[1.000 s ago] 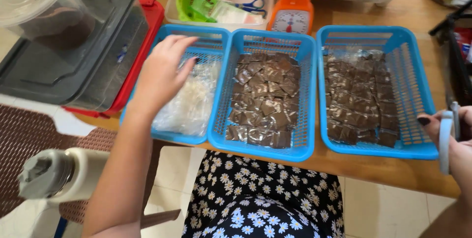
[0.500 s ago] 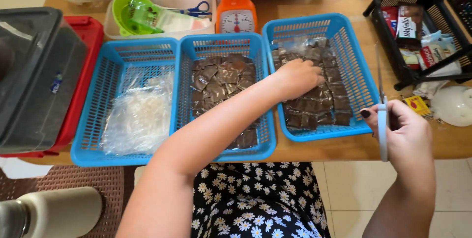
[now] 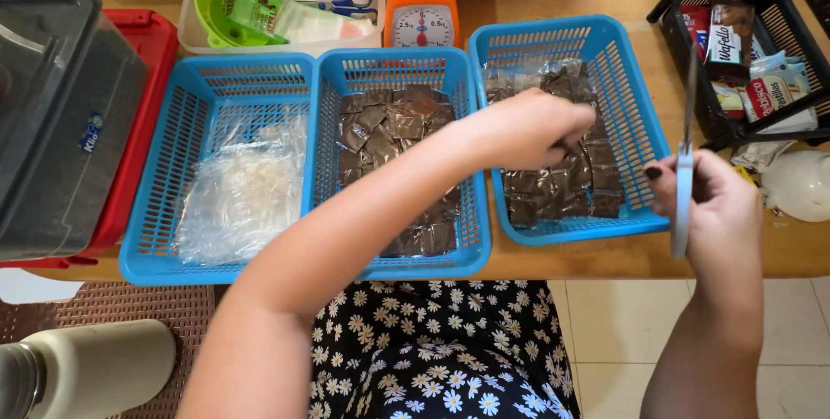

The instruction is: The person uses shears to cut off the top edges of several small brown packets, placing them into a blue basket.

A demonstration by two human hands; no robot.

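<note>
1. The left hand (image 3: 527,129) reaches across the body into the right-hand blue basket (image 3: 635,116), fingers curled down onto the dark brown packets (image 3: 562,190) there. It seems to be pinching one, though the fingertips are hidden under the knuckles, so I cannot tell for certain.
2. The right hand (image 3: 713,203) is closed around a pair of scissors (image 3: 685,185), blades pointing up and away from the body. It waits just beside that basket's near corner, over the edge of the wooden counter (image 3: 571,259).
3. Three blue baskets stand side by side, touching — a sorting line, it looks like. The middle basket (image 3: 393,69) holds more of the same brown packets; the left basket (image 3: 164,168) holds only crumpled clear plastic wrappers (image 3: 242,190).
4. Behind them stand an orange kitchen scale (image 3: 421,17) and a white tray (image 3: 285,38) with a green cup and blue-handled scissors — close by, but off the working row.
5. A black wire basket (image 3: 752,129) of snack packs sits at far right.
</note>
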